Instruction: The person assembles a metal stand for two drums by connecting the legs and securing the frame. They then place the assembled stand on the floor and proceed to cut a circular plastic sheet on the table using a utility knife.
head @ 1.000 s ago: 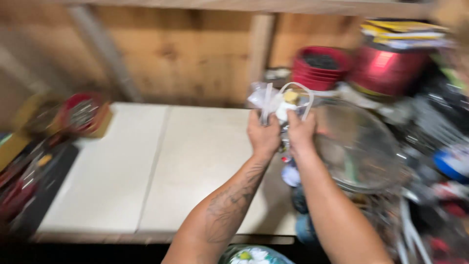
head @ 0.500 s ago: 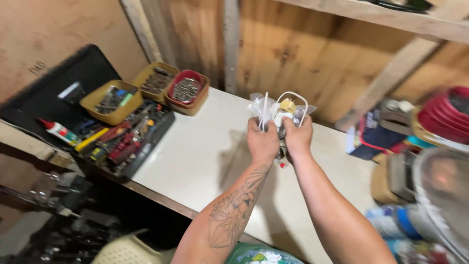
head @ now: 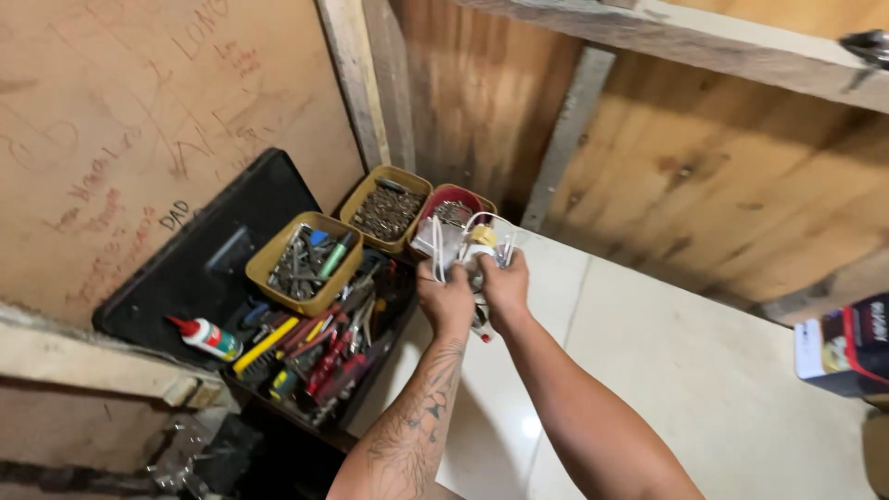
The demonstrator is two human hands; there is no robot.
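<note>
- left hand [head: 446, 301] fisted around bundle of white cords and small parts [head: 468, 245], held up above white tabletop [head: 704, 389]
- right hand [head: 506, 289] pressed against left, fingers closed on same bundle
- just beyond hands: red tray [head: 451, 208], two tan trays of screws [head: 384, 208]
- left of left hand: open toolbox [head: 315, 347], glue bottle [head: 206, 337]

Bundle of white cords and small clear plastic bags [head: 466, 248] partly covered by left hand [head: 446, 298] and right hand [head: 505, 285]; contents too tangled to sort out. Red-and-white box with black panel [head: 847, 344] cut off by right edge. Dark metal object [head: 869, 44] on upper wooden shelf clipped at corner, unidentifiable. Small fasteners in square mustard-yellow tray [head: 385, 209] too fine to distinguish.
</note>
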